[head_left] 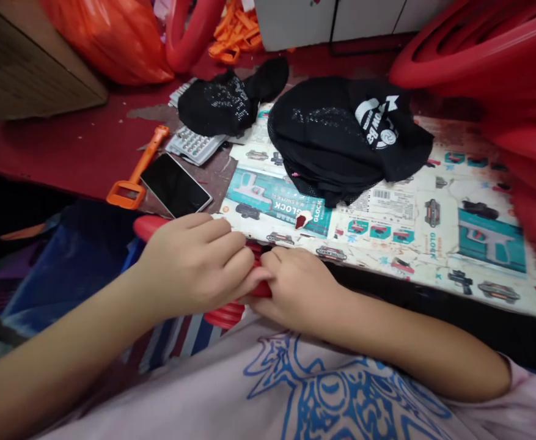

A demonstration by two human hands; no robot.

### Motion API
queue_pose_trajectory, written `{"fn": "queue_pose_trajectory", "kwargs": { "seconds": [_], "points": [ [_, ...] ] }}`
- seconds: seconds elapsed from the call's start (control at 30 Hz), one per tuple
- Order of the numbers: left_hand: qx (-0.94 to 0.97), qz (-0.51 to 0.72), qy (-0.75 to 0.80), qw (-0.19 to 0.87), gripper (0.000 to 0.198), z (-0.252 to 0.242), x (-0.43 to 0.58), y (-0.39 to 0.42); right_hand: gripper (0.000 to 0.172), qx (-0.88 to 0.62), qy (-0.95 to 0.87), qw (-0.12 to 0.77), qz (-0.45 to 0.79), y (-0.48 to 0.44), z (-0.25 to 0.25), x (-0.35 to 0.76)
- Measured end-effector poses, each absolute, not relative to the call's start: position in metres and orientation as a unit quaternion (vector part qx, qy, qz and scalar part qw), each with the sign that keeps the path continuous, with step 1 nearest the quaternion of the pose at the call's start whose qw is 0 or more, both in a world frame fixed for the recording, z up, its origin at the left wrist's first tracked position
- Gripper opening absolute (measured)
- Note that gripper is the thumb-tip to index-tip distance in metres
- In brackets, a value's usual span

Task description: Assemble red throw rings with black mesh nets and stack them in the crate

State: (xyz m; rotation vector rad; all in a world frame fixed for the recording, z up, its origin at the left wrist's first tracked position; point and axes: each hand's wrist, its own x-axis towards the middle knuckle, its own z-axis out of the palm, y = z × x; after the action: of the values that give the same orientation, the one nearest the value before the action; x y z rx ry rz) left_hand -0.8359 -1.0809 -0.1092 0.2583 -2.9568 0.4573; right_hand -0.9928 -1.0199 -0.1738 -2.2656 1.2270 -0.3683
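Note:
My left hand (198,263) is closed, its fingers wrapped round a red plastic piece (263,289). Against it, my right hand (295,287) is also closed on this piece, with thumb and fingers close to those of my left hand. Most of the piece is hidden by my hands, so its full shape cannot be made out. A rounded red end (150,227) shows beyond my left hand, and a ribbed red part (225,315) shows below. Both hands are at the table's near edge, just in front of a flattened printed cardboard sheet (423,244).
Black mesh fabric pieces (332,134) with a white print lie on the cardboard. Left of it are a phone (176,183), a calculator (194,145) and an orange plastic handle (128,192). Red hoops (478,55) are stacked at right; orange parts (238,30) are piled behind.

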Motion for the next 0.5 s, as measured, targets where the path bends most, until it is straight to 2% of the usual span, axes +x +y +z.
{"fn": "queue_pose_trajectory", "kwargs": {
  "seconds": [0.13,0.27,0.5],
  "points": [
    [0.086,0.171,-0.976,0.102,0.033,-0.124,-0.841,-1.094,0.021,-0.812,0.487,0.284,-0.148,-1.020,-0.179,-0.987],
    [0.090,0.175,-0.975,0.104,0.034,-0.127,-0.839,-1.095,0.020,-0.803,0.494,0.289,-0.167,-1.024,-0.183,-0.987],
    [0.170,0.088,-0.967,0.166,0.025,-0.117,-0.815,-1.092,0.042,-0.764,0.460,0.321,-0.319,-1.008,-0.215,-0.996]
  ]
}}
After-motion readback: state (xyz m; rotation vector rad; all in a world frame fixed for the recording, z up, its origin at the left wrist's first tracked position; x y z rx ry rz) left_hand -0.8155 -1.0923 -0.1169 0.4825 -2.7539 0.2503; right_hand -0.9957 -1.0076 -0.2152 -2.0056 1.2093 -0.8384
